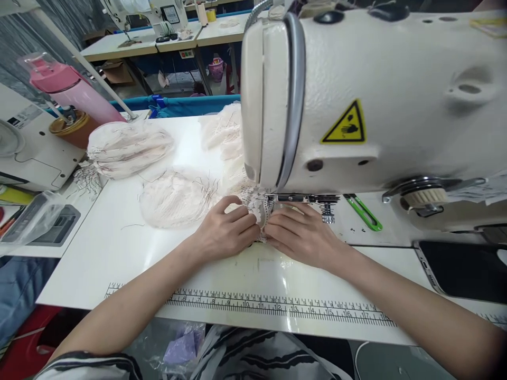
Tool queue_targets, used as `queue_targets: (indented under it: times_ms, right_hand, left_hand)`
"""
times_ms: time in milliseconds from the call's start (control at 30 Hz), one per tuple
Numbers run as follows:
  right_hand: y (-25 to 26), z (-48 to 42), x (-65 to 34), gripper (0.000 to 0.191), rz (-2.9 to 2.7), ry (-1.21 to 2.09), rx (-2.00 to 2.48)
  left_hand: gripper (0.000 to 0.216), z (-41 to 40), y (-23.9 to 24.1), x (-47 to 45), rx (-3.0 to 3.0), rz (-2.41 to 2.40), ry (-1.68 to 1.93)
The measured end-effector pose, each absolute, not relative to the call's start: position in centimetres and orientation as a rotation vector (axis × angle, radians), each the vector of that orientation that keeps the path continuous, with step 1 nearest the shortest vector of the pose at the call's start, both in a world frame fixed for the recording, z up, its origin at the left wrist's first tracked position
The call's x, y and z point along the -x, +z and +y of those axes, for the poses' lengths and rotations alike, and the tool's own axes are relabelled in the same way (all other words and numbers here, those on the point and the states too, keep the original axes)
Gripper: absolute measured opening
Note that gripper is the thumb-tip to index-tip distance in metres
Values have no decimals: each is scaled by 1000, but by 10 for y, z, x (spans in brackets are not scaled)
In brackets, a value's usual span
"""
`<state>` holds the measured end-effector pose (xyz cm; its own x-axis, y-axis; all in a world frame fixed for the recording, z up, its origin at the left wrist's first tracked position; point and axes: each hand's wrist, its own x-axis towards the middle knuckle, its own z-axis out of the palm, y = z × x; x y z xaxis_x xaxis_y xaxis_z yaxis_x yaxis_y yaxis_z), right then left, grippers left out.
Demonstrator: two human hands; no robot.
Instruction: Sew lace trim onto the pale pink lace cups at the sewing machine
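Observation:
My left hand (227,229) and my right hand (303,232) meet on a small piece of white lace (257,206) lying on the white table (119,248). Both hands have their fingers curled, pinching the lace just in front of the presser foot (291,199) of the white sewing machine (376,95). The lace runs under the machine head, which hides the needle.
Lace pieces lie in piles at left (129,148), centre (174,198) and behind (224,132). Green thread snips (362,211) rest right of the foot. A phone (463,269) lies at right. A pink bottle (71,87) stands far left. A printed ruler (277,306) lines the table's front edge.

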<state>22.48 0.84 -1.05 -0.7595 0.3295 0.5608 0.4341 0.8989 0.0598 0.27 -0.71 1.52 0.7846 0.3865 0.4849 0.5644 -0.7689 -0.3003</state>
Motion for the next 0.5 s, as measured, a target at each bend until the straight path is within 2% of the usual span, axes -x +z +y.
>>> queue_targets:
  times_ms: [100, 200, 333, 500]
  right_hand:
    - [-8, 8, -222, 5, -2450, -227, 404]
    - [-7, 8, -221, 13, -2454, -231, 358]
    - [-8, 7, -226, 13, -2461, -257, 346]
    - [-10, 7, -229, 10, -2491, -214, 326]
  left_hand:
    - [27, -8, 15, -4, 2525, -694, -573]
    - [29, -10, 15, -4, 2545, -702, -559]
    - [15, -11, 12, -3, 2695, -760, -507]
    - [54, -9, 6, -1, 2831, -967, -313]
